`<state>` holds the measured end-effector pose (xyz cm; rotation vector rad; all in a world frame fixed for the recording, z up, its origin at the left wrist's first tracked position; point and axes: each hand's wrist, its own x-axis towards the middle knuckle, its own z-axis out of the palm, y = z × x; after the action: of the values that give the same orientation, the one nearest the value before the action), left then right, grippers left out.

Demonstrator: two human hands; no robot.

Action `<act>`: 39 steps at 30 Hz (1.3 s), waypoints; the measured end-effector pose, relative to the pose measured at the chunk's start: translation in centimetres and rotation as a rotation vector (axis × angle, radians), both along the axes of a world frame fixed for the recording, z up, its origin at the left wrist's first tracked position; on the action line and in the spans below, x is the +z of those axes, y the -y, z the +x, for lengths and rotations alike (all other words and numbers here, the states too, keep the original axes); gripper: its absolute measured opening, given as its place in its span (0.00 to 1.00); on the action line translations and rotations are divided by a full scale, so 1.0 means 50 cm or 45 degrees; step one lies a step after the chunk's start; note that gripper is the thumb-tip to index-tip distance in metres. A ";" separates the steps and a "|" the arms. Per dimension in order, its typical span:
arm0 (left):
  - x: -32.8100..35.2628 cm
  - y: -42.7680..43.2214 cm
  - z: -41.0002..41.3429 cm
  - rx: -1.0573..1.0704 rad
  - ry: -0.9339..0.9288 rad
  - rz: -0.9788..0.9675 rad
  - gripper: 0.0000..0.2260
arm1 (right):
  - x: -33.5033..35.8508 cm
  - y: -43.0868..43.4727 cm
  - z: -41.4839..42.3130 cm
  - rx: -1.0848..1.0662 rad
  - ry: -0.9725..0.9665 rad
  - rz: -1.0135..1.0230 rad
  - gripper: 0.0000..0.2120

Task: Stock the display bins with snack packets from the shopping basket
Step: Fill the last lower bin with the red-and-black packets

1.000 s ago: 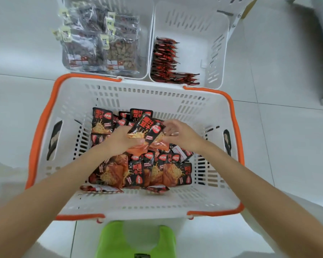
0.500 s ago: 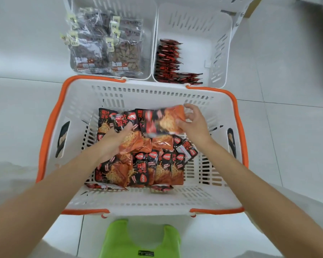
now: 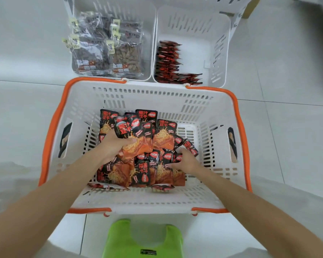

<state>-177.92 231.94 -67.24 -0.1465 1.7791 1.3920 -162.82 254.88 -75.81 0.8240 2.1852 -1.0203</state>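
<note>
A white shopping basket with an orange rim (image 3: 53, 125) stands in front of me and holds several red-and-black snack packets (image 3: 147, 170). My left hand (image 3: 113, 148) grips a small stack of these packets (image 3: 131, 134), lifted a little above the pile at the basket's left middle. My right hand (image 3: 185, 162) is down on the right side of the pile, its spread fingers touching loose packets. Beyond the basket, the right display bin (image 3: 219, 53) holds a row of the same packets (image 3: 168, 62) standing along its left wall.
The left display bin (image 3: 151, 34) is filled with clear bags of dark snacks (image 3: 104, 51) with yellow tags. A green object (image 3: 144, 237) sits below the basket's near edge. Pale floor tiles surround everything. The right bin's right half is bare.
My right hand has left the packet it held up with the left hand's stack and dropped onto the pile at the right. The left hand still holds the stack.
</note>
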 end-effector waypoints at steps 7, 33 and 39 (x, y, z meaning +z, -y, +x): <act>-0.021 0.016 0.003 -0.036 0.332 0.078 0.24 | 0.008 -0.027 -0.004 0.010 -0.104 -0.095 0.29; 0.155 -0.132 -0.071 -0.876 -0.564 -0.098 0.25 | 0.389 -0.038 -0.209 -0.008 -0.824 -0.297 0.53; 0.229 -0.228 -0.187 -0.990 -0.644 0.037 0.12 | 0.442 -0.150 -0.260 0.005 -0.681 -0.546 0.39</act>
<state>-187.29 243.33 -55.80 0.8943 1.8935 0.9111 -175.83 262.37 -53.73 0.3725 2.2400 -1.7866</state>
